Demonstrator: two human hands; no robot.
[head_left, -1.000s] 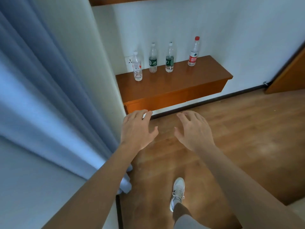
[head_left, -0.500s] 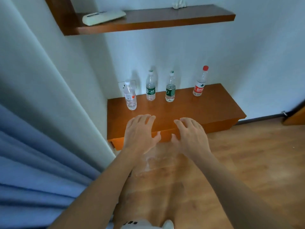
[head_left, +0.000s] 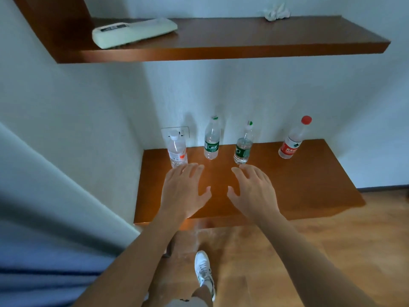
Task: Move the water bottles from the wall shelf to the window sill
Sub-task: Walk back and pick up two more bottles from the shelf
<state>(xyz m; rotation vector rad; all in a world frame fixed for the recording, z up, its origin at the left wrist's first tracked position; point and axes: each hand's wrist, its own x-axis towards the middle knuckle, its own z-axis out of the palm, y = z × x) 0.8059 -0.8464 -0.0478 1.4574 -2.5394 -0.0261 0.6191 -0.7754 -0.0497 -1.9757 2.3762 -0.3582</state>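
Several clear water bottles stand upright along the wall on the low wooden wall shelf (head_left: 309, 187): a white-capped bottle (head_left: 177, 151) at the left, two green-labelled bottles (head_left: 211, 142) (head_left: 243, 147) in the middle, and a red-capped, red-labelled bottle (head_left: 292, 141) at the right. My left hand (head_left: 184, 189) hovers over the shelf with fingers spread, fingertips just short of the white-capped bottle. My right hand (head_left: 252, 189) is spread too, fingertips just below the right green-labelled bottle. Neither holds anything. The window sill is out of view.
An upper wooden shelf (head_left: 221, 47) carries a white remote-like device (head_left: 132, 32) and a crumpled white thing (head_left: 276, 12). A wall socket (head_left: 176, 132) sits behind the left bottle. A blue curtain (head_left: 44, 251) hangs at the left. My white shoe (head_left: 204, 271) is on the wooden floor (head_left: 309, 251).
I have stepped closer to the shelf and the view has tilted up. Both hands have moved forward from over the floor to over the shelf, near the bottles.
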